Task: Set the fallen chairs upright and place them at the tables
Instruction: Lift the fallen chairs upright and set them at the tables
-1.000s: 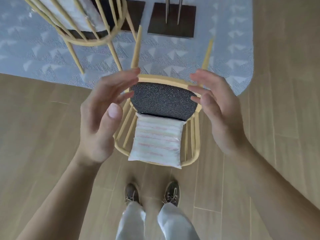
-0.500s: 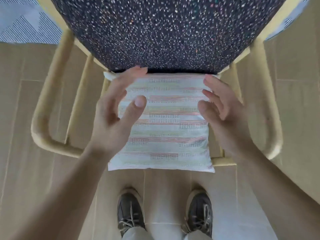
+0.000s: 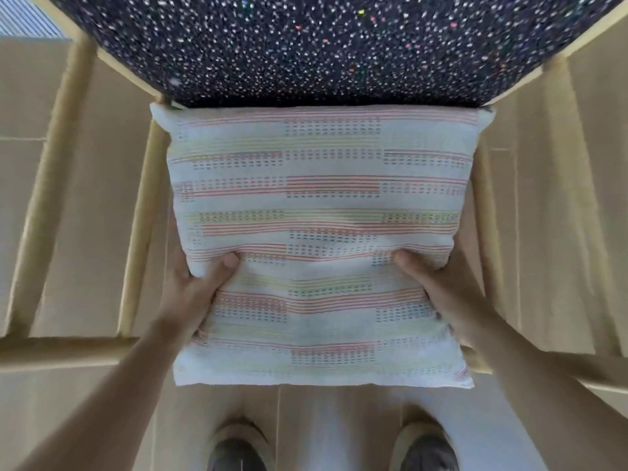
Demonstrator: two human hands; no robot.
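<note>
A pale wooden chair lies on its back on the floor, very close below me. Its dark speckled seat fills the top of the view. A white cushion with red and yellow stripes lies on the chair's spindle back. My left hand grips the cushion's left edge, thumb on top and fingers under it. My right hand grips the right edge the same way. The fingers of both hands are hidden beneath the cushion.
Light wooden floor surrounds the chair. My two shoes stand just behind the cushion's near edge. A corner of the patterned blue rug shows at the top left. The chair's curved top rail runs across in front of my feet.
The view has dropped much closer to the chair. Both hands went from hovering open above the cushion to gripping its left and right edges.
</note>
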